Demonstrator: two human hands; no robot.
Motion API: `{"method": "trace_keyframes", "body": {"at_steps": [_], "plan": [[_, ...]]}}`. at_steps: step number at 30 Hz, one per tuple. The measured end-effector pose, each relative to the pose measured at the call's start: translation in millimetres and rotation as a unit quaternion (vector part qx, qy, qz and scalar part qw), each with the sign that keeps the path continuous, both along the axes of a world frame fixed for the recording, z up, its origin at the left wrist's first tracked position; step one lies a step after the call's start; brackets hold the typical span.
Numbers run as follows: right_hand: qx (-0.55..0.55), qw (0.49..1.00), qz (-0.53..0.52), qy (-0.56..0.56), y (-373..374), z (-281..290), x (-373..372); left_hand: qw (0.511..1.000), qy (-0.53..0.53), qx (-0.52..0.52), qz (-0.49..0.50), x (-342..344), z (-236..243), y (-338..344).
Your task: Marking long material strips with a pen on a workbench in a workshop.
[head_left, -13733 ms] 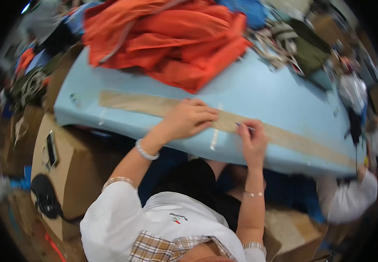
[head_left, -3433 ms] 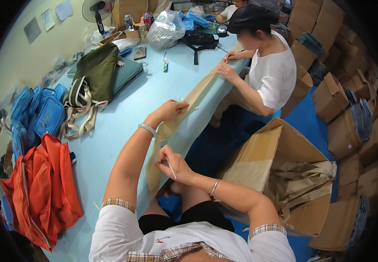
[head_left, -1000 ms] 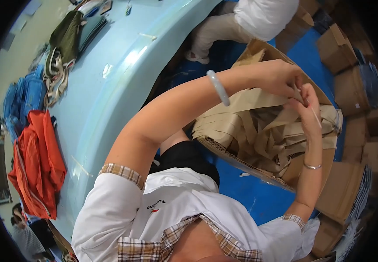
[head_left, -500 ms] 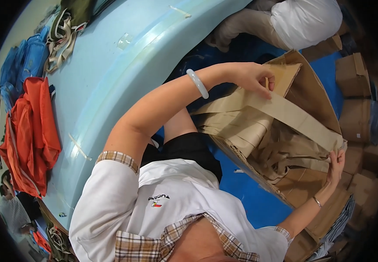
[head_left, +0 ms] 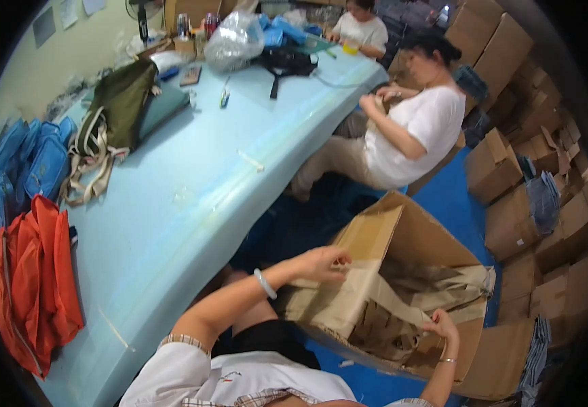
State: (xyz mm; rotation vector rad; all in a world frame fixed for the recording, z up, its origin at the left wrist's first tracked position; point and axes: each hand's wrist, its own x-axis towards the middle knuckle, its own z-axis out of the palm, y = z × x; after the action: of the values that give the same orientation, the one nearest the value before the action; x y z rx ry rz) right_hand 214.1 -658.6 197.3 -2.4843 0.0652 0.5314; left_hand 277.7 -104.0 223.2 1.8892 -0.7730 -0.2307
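A long beige fabric strip point(head_left: 397, 303) runs slantwise across the open cardboard box point(head_left: 368, 234) in front of me. My right hand point(head_left: 443, 326), wearing a thin bangle, pinches the strip's end above the box's inside. Fingers curled, my left hand point(head_left: 323, 264) grips the strip's other stretch over the near-left flap; its fingertips are somewhat blurred. A pale bangle circles that wrist. More beige fabric point(head_left: 453, 281) lies crumpled in the box, partly hidden by the strip and my right hand.
A long table point(head_left: 165, 251) with a pale blue cover stands at left. It bears red fabric point(head_left: 36, 285), blue bags point(head_left: 49, 159) and an olive bag point(head_left: 121, 102). Across the box sits a co-worker point(head_left: 412, 129) in white. Cardboard boxes point(head_left: 511, 217) line the right side.
The view has lifted, bringing the table's far end and co-workers into sight. Both hands appear lower in the picture, still at the strip; my left hand is over the box's near-left flap.
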Motion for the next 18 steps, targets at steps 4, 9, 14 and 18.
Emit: {"method": "trace_keyframes", "body": {"at_steps": [4, 9, 14, 18], "plan": [[-0.045, 0.998, -0.039, 0.034, 59, 22, 9, 0.999, -0.009, 0.041, 0.027, -6, -4, 19], [-0.12, 0.988, -0.02, -0.094, 123, 84, 8, 0.998, 0.015, 0.056, 0.027, -5, 5, 38], [0.097, 0.964, -0.064, -0.239, 179, 124, 4, 0.998, 0.033, 0.058, 0.019, -14, 11, 52], [0.166, 0.951, -0.047, -0.255, 237, 147, -6, 0.997, 0.071, 0.031, 0.027, -30, 4, 65]]}}
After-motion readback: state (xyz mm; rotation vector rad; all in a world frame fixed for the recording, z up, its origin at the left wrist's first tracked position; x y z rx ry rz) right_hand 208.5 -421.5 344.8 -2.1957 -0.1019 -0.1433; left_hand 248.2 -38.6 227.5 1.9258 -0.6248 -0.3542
